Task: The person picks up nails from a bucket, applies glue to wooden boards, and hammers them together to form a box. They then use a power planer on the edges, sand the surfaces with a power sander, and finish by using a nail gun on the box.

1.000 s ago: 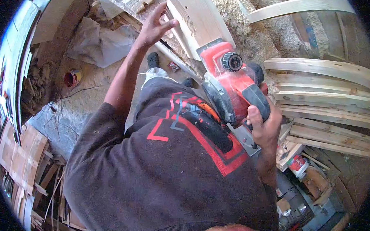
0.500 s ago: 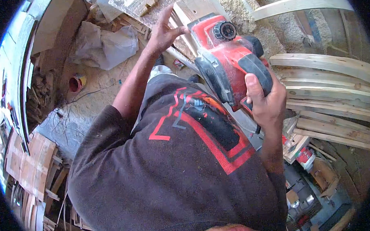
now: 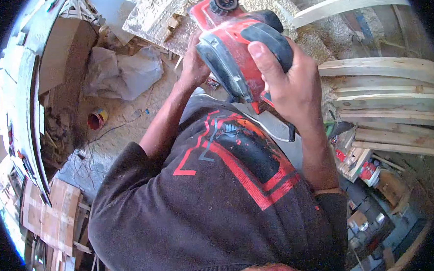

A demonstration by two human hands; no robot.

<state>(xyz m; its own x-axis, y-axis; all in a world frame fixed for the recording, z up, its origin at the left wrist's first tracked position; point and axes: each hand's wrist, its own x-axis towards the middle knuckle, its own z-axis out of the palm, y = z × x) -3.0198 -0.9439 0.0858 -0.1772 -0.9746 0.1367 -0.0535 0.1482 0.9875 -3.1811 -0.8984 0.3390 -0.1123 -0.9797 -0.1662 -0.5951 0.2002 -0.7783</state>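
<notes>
A red and black power planer [image 3: 240,56] with a black round knob is lifted in front of my chest, tilted. My right hand [image 3: 293,82] is closed round its black rear handle, thumb on top. Near the tool's far left side is my left hand [image 3: 193,63], its fingers mostly hidden behind the planer body, so its grip cannot be made out. The wooden piece that lay under the tool is now mostly hidden by it.
Curved wooden boards [image 3: 380,70] are stacked at the right. Another curved strip [image 3: 352,5] lies at the upper right among shavings. A white plastic sheet [image 3: 125,71] and a red can [image 3: 97,119] are on the floor at the left. Scrap wood panels [image 3: 51,213] stand at the lower left.
The planer and my right hand have moved left and slightly up in view. My left hand, its fingers spread before, is now partly behind the planer.
</notes>
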